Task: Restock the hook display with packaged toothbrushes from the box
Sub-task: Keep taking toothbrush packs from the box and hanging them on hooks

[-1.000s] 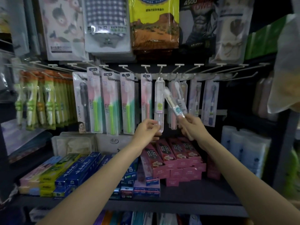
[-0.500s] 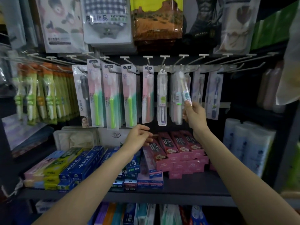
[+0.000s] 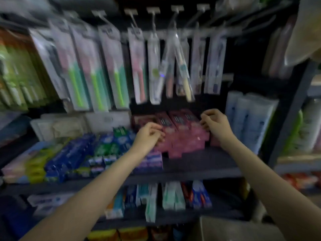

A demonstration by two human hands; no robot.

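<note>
Because the clear-packaged toothbrushes (image 3: 180,66) on the white-tipped metal hooks (image 3: 152,10) at twelve o'clock hang splayed at odd angles rather than straight, my guess is that a pack sits only shallowly on its peg and could slip off onto the pink cardboard cartons (image 3: 182,136) below; the blur makes it hard to tell how well each is seated. At ten o'clock the pink and green carded toothbrushes (image 3: 97,72) hang in tidier rows. Lower, at centre, the left hand (image 3: 147,138) hovers over the pink cartons with fingers loosely curled, apparently gripping nothing, though whether it touches a carton I cannot tell. Towards two o'clock of it, the right hand (image 3: 214,124) is likewise loosely curled and empty above the cartons. A pale grey box edge (image 3: 225,228) shows at five o'clock; reaching without looking could snag the lower shelf stock.
</note>
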